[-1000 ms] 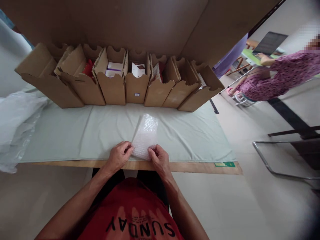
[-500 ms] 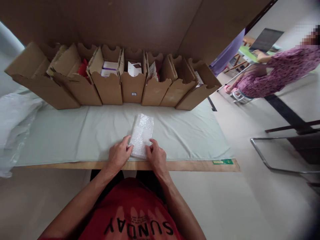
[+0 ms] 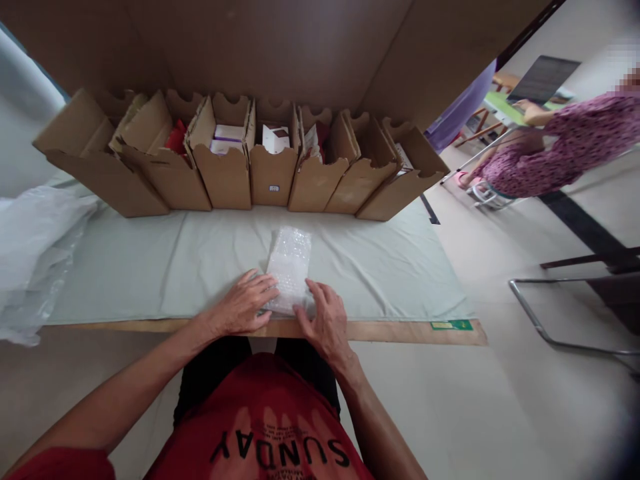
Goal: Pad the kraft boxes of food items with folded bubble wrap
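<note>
A flat piece of bubble wrap point(image 3: 289, 257) lies on the cloth close to the near edge of the tabletop point(image 3: 390, 332), its longer side pointing away from the person and leaning slightly right. It sits between the two hands, its far half reaching beyond them. The left hand point(image 3: 247, 300) is spread loosely, palm down, with fingertips over the wrap's left side and the thumb near its lower left corner. The right hand point(image 3: 326, 320) has its thumb and fingers well apart, the fingertips at the right edge and the thumb by the lower right corner; neither is closed around the wrap. The pale green cloth point(image 3: 390, 267) covers the tabletop, leaving a bare wooden strip in front with a green label point(image 3: 453, 325) at the right. Beyond the wrap, well apart from it, stand seven cardboard boxes point(image 3: 273, 177) in a row. The second from the left holds something red point(image 3: 176, 138), the third white and purple packets point(image 3: 225, 140), the fourth a white carton point(image 3: 275, 139). Crumpled clear plastic point(image 3: 40, 247) lies at the left end. Off to the right, a person in patterned clothing point(image 3: 550, 147) sits at a laptop point(image 3: 545, 79), and a metal chair frame point(image 3: 530, 320) stands nearer.
</note>
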Motion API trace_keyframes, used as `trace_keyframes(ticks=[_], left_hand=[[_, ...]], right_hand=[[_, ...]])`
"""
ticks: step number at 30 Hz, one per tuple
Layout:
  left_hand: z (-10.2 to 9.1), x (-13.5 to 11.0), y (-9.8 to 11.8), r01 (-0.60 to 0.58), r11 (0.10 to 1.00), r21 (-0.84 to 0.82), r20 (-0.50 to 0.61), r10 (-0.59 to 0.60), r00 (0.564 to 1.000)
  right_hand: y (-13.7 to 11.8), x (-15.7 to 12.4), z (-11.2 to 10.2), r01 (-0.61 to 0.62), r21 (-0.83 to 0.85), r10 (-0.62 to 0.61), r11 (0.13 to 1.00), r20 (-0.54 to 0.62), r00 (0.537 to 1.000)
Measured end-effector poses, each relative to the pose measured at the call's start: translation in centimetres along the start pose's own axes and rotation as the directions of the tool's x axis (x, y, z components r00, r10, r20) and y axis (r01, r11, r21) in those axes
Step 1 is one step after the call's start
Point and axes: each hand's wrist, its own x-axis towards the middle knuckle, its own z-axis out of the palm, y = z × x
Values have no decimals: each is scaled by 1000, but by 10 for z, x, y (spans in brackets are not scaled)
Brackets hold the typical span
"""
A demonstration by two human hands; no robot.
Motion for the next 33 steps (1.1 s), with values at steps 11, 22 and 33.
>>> trace_keyframes(ticks=[11,22,33], left_hand=[[-10,4,-1,83,944,-319,-83,-115,990],[3,22,6,455,617,-643,-1,-594,804],[22,35,9,502,859,-104,-244,-511,824]], right_hand=[[6,9,-3,216,224,-257,950,173,951],[15,31,12,-259,604,201,753,164,966],[11,15,8,126,1,-125,992,-87,988]])
